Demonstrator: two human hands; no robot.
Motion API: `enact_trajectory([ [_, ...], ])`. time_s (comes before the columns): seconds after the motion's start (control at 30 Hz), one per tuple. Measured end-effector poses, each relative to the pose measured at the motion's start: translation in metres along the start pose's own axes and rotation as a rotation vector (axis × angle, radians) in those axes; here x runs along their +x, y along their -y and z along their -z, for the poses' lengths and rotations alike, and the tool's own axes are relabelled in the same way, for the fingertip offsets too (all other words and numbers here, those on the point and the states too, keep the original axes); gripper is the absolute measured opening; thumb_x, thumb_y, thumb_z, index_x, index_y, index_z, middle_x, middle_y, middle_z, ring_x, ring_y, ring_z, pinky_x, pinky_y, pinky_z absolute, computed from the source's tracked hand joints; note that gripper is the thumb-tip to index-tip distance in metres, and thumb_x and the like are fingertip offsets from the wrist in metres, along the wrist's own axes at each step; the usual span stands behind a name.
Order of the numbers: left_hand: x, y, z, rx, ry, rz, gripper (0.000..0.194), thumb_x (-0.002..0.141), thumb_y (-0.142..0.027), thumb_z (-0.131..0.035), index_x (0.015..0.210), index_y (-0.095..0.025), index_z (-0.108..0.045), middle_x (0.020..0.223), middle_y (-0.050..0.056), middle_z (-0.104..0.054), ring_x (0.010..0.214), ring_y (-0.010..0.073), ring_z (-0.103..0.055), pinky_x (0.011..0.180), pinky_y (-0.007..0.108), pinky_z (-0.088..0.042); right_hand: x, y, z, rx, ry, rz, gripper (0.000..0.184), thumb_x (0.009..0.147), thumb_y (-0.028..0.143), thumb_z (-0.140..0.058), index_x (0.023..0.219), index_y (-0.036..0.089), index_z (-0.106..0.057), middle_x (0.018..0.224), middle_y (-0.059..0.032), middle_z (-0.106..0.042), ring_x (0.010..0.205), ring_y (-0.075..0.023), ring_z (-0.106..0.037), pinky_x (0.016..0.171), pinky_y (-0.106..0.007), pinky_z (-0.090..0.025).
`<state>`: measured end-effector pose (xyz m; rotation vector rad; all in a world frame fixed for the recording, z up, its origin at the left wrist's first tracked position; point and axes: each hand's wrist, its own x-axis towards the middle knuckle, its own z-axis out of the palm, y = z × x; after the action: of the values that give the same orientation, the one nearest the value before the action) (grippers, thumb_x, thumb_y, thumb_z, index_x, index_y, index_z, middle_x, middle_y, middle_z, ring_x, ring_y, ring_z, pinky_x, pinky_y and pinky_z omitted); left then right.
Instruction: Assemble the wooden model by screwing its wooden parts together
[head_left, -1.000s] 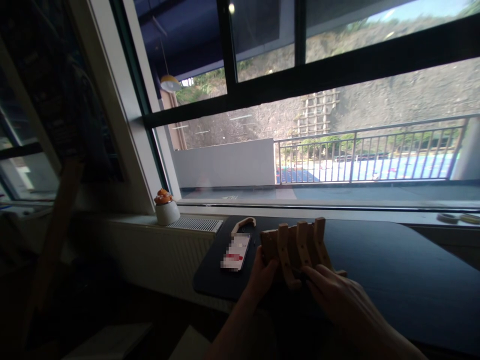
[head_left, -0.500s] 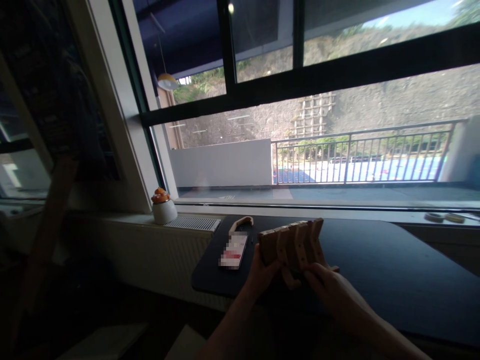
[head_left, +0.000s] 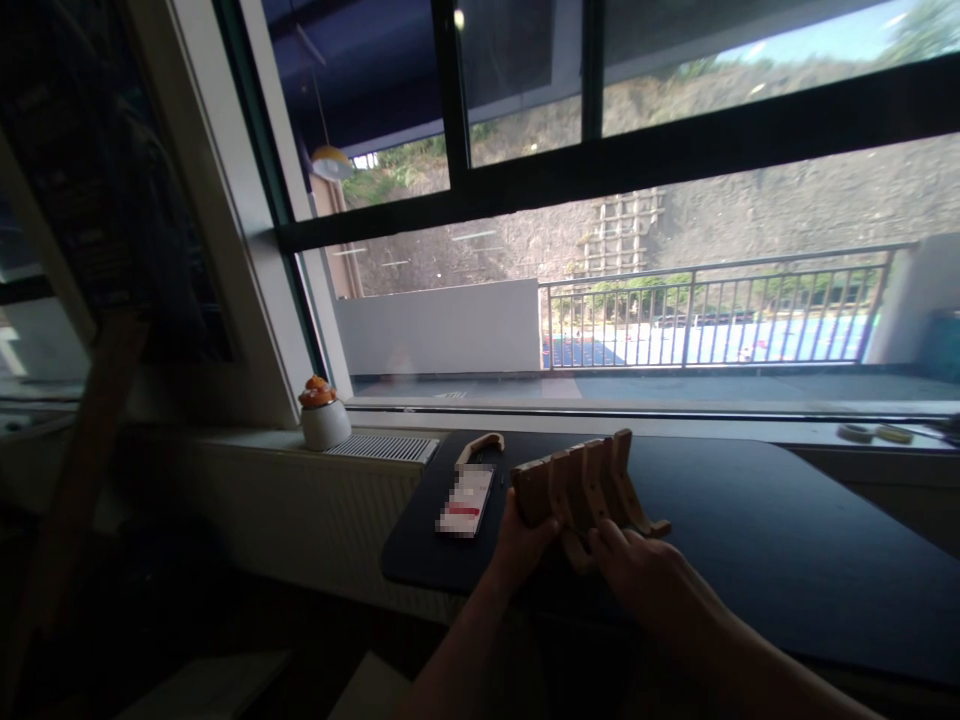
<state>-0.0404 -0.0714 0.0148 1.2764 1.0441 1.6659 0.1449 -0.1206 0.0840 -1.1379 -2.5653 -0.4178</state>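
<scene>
Between my hands a brown wooden hook rack (head_left: 533, 497) is tilted above the table, with several curved wooden hooks along its board and small dark holes in them. My left hand (head_left: 521, 545) is closed round the left end of the board, thumb on the near side. My right hand (head_left: 637, 565) has its fingers bunched against the lower part of a middle hook; whether a small part sits in the fingertips I cannot make out. A separate curved wooden hook (head_left: 482, 445) lies at the table's far left edge, beyond a phone (head_left: 465, 503) with a blurred screen.
The dark table (head_left: 757, 540) stands against the window sill. Left of it are a radiator (head_left: 330, 520) and a white pot (head_left: 326, 427) with an orange top. Rolls of tape (head_left: 855, 432) rest on the sill at the right. A small dark item lies beside the phone.
My right hand has shifted slightly left along the hook rack, its fingers more bunched. The rack has moved a little left, partly with the camera's view. My left hand keeps its hold.
</scene>
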Motion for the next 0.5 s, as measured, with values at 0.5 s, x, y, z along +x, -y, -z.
enact_trajectory([
  [0.5,-0.003,-0.011,-0.003,0.084,-0.027,-0.013,0.046,0.062,-0.02,-0.077,0.102,-0.018,-0.054,0.091,0.003,-0.066,0.086,0.0216,-0.062,0.075,0.031,-0.051,0.003,-0.004,0.017,0.145,-0.046,-0.049,0.035,0.071,-0.004,-0.045,0.095,0.018,-0.058,0.094,-0.0067,-0.062,0.072,-0.0156,-0.063,0.059,-0.023,-0.043],
])
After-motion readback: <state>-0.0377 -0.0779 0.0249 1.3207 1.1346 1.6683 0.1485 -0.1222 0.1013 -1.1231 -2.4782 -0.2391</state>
